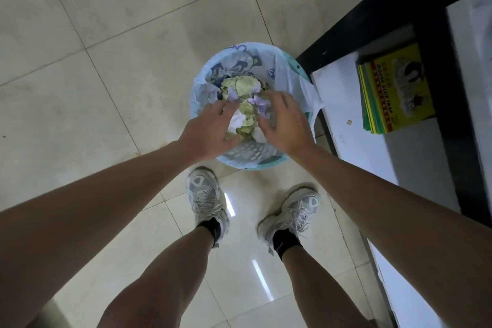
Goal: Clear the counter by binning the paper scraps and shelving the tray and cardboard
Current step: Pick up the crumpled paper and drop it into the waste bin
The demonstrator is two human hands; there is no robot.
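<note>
A round light-blue bin (250, 165) lined with a printed white plastic bag stands on the tiled floor in front of my feet. It is heaped with crumpled paper scraps (243, 89) in green, purple and white. My left hand (210, 129) and my right hand (283, 125) are both over the bin, palms down, fingers spread around a bunch of scraps between them. The scraps look pressed between the two hands; neither hand's fingers are closed. No tray or cardboard is in view.
A black-framed counter with a white lower shelf (354, 125) runs along the right. A stack of yellow and green mouse glue trap boards (396, 88) lies on that shelf. My two feet in white sneakers (206, 194) stand just behind the bin.
</note>
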